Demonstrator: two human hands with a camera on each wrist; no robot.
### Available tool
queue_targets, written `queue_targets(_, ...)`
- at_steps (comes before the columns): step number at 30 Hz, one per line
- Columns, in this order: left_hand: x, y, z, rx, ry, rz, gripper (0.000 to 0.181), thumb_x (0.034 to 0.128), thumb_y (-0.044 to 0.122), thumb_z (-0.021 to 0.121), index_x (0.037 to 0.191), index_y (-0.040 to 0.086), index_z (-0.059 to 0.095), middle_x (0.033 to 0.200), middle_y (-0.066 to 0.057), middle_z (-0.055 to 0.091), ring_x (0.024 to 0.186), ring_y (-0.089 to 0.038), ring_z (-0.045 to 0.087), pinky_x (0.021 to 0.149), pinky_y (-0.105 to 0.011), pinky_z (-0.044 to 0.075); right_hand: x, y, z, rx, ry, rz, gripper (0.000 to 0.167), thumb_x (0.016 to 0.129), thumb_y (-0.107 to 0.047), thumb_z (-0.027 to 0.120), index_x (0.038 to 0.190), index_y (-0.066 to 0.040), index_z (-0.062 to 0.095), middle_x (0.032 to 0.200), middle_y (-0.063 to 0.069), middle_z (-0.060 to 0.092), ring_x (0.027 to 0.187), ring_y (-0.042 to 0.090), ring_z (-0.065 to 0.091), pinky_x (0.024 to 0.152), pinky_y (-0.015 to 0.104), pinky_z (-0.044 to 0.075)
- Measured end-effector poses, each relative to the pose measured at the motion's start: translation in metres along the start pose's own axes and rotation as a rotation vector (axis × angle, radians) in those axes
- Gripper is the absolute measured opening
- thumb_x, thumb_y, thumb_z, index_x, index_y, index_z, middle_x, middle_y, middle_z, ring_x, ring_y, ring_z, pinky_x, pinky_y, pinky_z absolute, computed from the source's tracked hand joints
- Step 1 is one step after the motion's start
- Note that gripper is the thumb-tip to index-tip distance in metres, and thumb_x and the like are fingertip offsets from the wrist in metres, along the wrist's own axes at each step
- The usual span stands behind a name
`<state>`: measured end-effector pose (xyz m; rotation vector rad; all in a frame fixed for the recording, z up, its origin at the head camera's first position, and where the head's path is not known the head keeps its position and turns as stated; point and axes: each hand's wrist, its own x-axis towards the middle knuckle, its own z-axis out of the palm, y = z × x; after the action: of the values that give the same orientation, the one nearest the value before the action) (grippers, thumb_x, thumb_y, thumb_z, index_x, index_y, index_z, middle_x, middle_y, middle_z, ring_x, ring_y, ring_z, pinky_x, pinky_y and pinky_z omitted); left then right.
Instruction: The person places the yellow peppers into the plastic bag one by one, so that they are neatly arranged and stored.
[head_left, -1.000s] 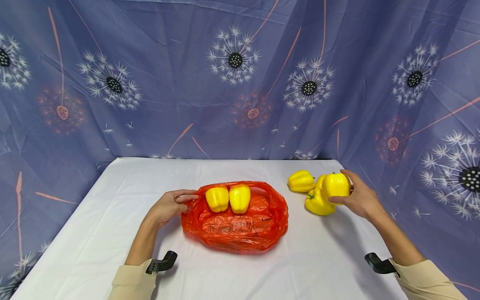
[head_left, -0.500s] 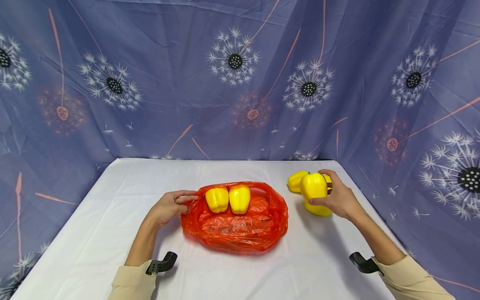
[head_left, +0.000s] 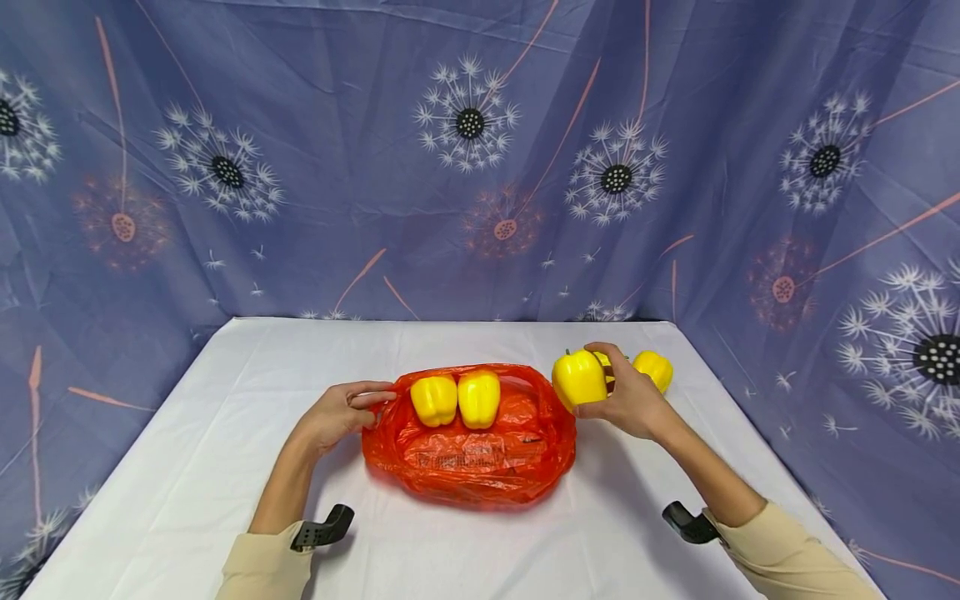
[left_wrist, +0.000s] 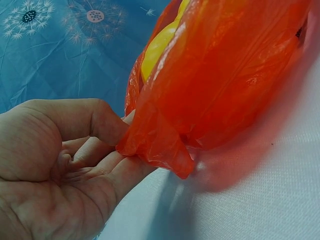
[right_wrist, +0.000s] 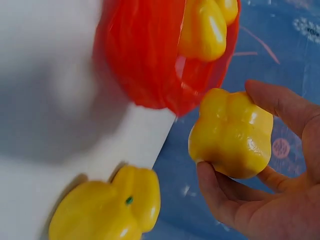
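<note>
An opened red plastic bag [head_left: 472,483] lies on the white-covered table, with two yellow bell peppers [head_left: 433,402] side by side in its far left part. My left hand [head_left: 333,419] pinches the left edge of the bag between thumb and fingers, as the left wrist view shows. In my right hand [head_left: 636,400] is another yellow bell pepper [head_left: 579,379], gripped from its right side and raised near the right rim of the bag. The right wrist view shows thumb and fingers spread around this pepper [right_wrist: 231,132], its lobed end facing the camera.
More yellow bell peppers [head_left: 654,370] lie at the back right of the table, partly hidden by my right hand. Two of them [right_wrist: 92,215] show close together in the right wrist view. A blue dandelion-print cloth [head_left: 375,183] hangs behind and beside the white table [head_left: 247,383].
My right hand has carried the held bell pepper leftward, from above the other peppers to the bag's right rim. The left hand and the bag stay in place.
</note>
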<state>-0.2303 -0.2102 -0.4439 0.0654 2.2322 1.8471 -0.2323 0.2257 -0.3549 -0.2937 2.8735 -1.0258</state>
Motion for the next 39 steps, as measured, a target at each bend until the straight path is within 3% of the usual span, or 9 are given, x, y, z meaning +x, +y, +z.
queue_targets(5,0.0,-0.001,0.0,-0.002,-0.004,0.004,0.065,0.078,-0.013,0.054,0.142,-0.002,0.055,0.138,-0.02,0.063,0.091,-0.014,0.058,0.061,-0.025,0.047,0.001,-0.011,0.014,0.027,-0.05,-0.036,0.092,0.073,-0.019,0.088,0.149,-0.015,0.036,0.14,0.023,0.055,0.128,0.046,0.054,0.095,0.054,0.055)
queue_targets(11,0.001,-0.001,0.0,0.006,0.0,0.006,0.064,0.078,-0.012,0.054,0.142,-0.001,0.056,0.137,-0.02,0.064,0.092,-0.015,0.058,0.061,-0.026,0.047,0.003,-0.019,0.03,0.018,-0.103,-0.051,0.091,0.072,-0.021,0.09,0.148,-0.017,0.04,0.133,0.025,0.058,0.115,0.039,0.061,0.089,0.049,0.057)
queue_targets(20,0.001,0.0,0.001,0.005,0.007,-0.002,0.064,0.0774,-0.012,0.054,0.141,-0.002,0.057,0.136,-0.02,0.064,0.093,-0.015,0.058,0.061,-0.025,0.047,0.006,-0.024,0.047,-0.003,-0.14,-0.066,0.091,0.071,-0.022,0.091,0.148,-0.017,0.042,0.132,0.02,0.06,0.117,0.036,0.059,0.094,0.053,0.055)
queue_targets(32,0.001,0.0,0.001,0.008,0.004,-0.001,0.064,0.0772,-0.012,0.054,0.14,-0.001,0.057,0.136,-0.019,0.064,0.092,-0.014,0.058,0.061,-0.025,0.046,0.014,-0.02,0.064,-0.062,-0.108,-0.038,0.093,0.071,-0.03,0.091,0.149,-0.016,0.042,0.13,0.017,0.063,0.108,0.031,0.063,0.091,0.048,0.056)
queue_targets(39,0.001,0.0,0.001,0.005,0.002,0.001,0.064,0.0773,-0.012,0.053,0.14,-0.002,0.057,0.137,-0.02,0.064,0.095,-0.015,0.058,0.061,-0.025,0.048,0.017,-0.016,0.074,-0.082,-0.072,-0.059,0.091,0.073,-0.028,0.09,0.15,-0.014,0.044,0.136,0.016,0.062,0.114,0.033,0.062,0.097,0.052,0.053)
